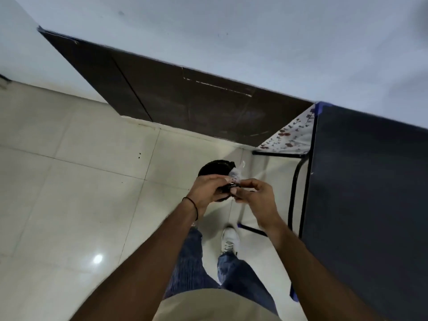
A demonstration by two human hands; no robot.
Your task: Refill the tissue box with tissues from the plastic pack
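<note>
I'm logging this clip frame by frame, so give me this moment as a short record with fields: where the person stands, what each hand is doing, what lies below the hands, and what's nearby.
setting: person standing on a tiled floor, next to a dark table
left hand: pinching crumpled clear plastic
right hand: pinching the same plastic from the other side
below the hands: round black bin on the floor
tissue box: not in view
feet: one white shoe visible
</note>
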